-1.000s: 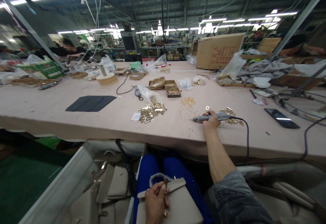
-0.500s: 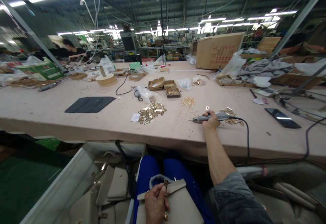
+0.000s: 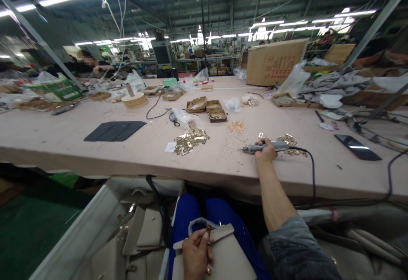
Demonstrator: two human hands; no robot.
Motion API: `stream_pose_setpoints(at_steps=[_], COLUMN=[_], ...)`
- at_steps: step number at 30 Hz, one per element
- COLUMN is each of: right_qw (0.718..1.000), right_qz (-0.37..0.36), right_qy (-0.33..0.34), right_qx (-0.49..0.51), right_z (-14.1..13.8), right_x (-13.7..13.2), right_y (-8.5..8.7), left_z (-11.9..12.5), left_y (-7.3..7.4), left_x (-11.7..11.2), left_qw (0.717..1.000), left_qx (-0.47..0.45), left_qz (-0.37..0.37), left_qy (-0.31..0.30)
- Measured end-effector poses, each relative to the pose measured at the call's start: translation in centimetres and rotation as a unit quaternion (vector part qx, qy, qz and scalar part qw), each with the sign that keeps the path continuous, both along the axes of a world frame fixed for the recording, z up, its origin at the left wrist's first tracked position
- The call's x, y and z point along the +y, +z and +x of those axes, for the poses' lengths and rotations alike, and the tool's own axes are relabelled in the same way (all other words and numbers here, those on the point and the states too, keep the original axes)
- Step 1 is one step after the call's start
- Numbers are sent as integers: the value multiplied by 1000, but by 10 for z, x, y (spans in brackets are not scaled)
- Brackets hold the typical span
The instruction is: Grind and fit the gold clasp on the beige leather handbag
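Across my lap lies a beige handbag (image 3: 228,256) with a plastic-wrapped handle. My left hand (image 3: 196,250) is closed on the bag's strap by its gold-toned metal clasp, pinched between thumb and fingers. Out over the table, my right hand (image 3: 266,151) grips a grey electric screwdriver (image 3: 280,145), its bit pointing left near the tabletop. Tiny gold screws (image 3: 236,127) lie scattered beyond the bit. Flat metal plates (image 3: 291,144) are partly hidden behind the screwdriver, and another heap of metal plates (image 3: 188,142) sits further left.
Small cardboard boxes (image 3: 217,116) stand mid-table. A dark flat sheet (image 3: 114,131) lies left, a phone (image 3: 357,147) right. The screwdriver's cord (image 3: 313,173) drops over the table edge. Beside my left leg is a white bin (image 3: 79,233) of beige bags. Someone sits at the far left.
The view has shifted very slightly, so everything appears a little further right. Both hands keep the same hold, with the screwdriver and handbag in nearly the same places.
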State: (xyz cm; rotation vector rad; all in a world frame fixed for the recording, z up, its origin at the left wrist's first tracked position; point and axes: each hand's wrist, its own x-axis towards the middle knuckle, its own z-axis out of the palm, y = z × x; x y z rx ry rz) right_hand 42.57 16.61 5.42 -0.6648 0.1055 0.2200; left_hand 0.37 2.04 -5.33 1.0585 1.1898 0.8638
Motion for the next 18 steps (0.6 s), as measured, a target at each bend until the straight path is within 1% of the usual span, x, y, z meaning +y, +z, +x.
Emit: stream_pose_setpoints(at_steps=[12,18], right_qw=[1000,1000], right_qz=[-10,-14], right_qy=[-20,-17], right_qx=[7,9], right_z=[3,-2], right_x=[5,9], right_y=[-5,-4], left_z=[0,-2], left_y=[3,7], left_x=[-3,-1], left_qw=[1000,1000], left_qx=[6,-1], left_qz=[6,1], left_qy=[-1,-1])
